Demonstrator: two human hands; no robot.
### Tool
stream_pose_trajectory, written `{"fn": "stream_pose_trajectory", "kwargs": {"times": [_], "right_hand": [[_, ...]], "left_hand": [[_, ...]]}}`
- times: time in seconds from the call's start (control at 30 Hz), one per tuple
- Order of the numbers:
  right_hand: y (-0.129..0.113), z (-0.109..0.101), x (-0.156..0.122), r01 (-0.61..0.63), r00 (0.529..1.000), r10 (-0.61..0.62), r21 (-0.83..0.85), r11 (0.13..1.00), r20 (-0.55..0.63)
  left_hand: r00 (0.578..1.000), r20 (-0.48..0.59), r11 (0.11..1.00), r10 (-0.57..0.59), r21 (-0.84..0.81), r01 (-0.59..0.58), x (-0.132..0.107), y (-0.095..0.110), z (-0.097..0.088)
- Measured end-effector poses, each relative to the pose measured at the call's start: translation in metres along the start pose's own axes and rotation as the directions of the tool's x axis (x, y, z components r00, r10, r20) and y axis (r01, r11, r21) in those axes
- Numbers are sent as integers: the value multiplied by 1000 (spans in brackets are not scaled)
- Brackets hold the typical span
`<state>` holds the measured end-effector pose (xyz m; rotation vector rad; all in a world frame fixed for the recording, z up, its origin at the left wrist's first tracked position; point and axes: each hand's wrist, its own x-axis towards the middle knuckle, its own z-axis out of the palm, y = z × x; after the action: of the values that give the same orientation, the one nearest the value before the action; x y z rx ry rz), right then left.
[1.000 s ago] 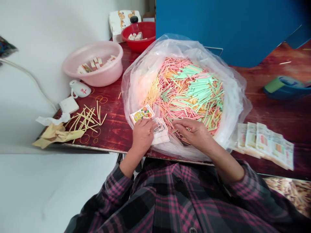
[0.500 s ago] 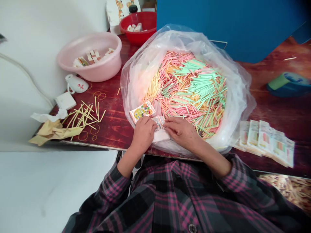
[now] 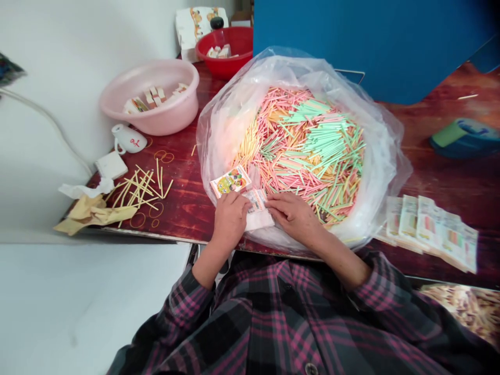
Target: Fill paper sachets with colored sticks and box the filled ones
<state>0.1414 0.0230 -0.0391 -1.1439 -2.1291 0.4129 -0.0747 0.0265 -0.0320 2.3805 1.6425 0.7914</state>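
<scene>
My left hand [image 3: 229, 219] is closed on a small stack of printed paper packets [image 3: 255, 211] at the near rim of a clear plastic bag [image 3: 234, 120]. A packet with a cartoon picture [image 3: 229, 182] sticks out just above its fingers. My right hand [image 3: 294, 216] lies beside it, fingertips pinched at the right edge of the same stack. The bag holds a heap of thin pink, green and yellow sticks [image 3: 308, 146], right behind both hands.
A dark red table [image 3: 183, 203] carries a pink basin [image 3: 154, 96] with small packets, a red bowl [image 3: 226, 49], a white cup [image 3: 128, 139], loose yellow sticks [image 3: 142, 187] and crumpled paper [image 3: 89, 211] at left. Filled packets [image 3: 429, 229] lie in a row at right. A blue panel [image 3: 371, 41] stands behind.
My right hand drew back from the heap of sticks and came left to the packet stack beside my left hand. The left hand stayed on the stack.
</scene>
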Motion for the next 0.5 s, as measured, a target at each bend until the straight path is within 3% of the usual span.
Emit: {"fn": "stream_pose_trajectory", "kwargs": {"times": [0.1,0.33,0.5], "right_hand": [[0,0,-1,16,1000,-16,-4,1000,-16],[3,3,-1,65,996,-65,-6,998,-57],[3,5,-1,55,996,-56,-6,998,-70]], "left_hand": [[1000,-24,1000,10,-5,-10,0,-2,1],[998,59,1000,4,19,-5,2,4,-3],[998,59,997,-10,80,5,6,3,0]]}}
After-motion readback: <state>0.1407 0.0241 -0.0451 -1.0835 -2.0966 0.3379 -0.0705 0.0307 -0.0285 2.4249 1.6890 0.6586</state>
